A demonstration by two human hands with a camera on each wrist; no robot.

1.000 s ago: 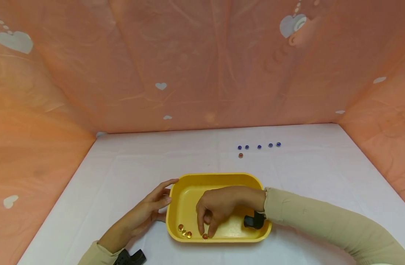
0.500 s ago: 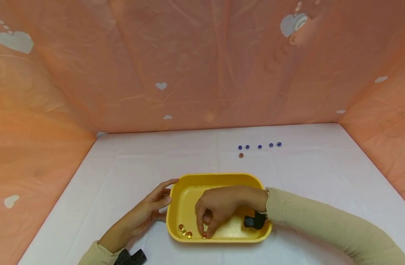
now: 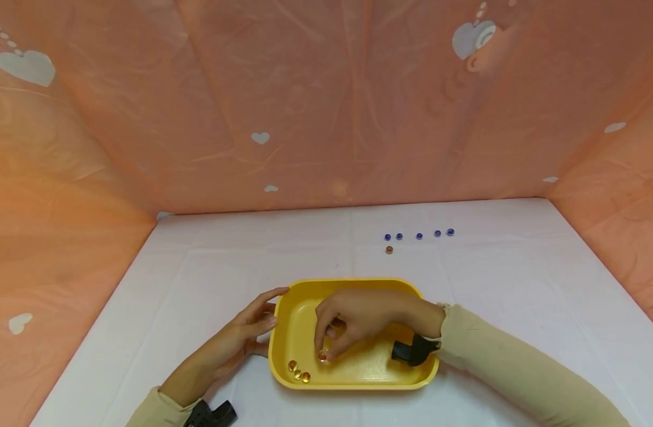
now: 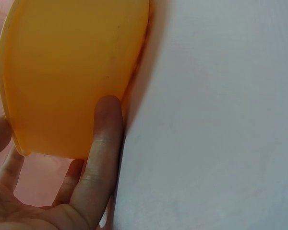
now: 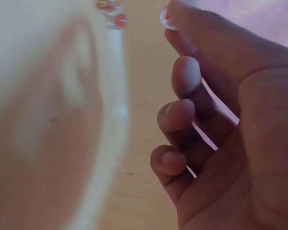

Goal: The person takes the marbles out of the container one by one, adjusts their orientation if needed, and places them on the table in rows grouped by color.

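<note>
The right hand (image 3: pixel 353 320) arches over the shallow yellow plastic tray (image 3: pixel 353 379) on the white-covered bench (image 3: pixel 518 284), fingertips pinching a small orange glass bead (image 3: pixel 322 355). The left hand (image 3: pixel 241 338) rests flat-fingered against the tray's outer left wall.

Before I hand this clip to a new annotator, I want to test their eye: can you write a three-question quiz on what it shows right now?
1. True or false: the right hand pinches an orange bead over the yellow tray.
2. How many blue beads lie in the row on the white table beyond the tray?
3. Where does the left hand rest? A) inside the tray; B) against the tray's outer left wall; C) on the blue beads.

Key: 1 true. 2 five, with one brown bead just in front of them. 3 B; three amber beads lie in the tray's near-left corner.
</note>
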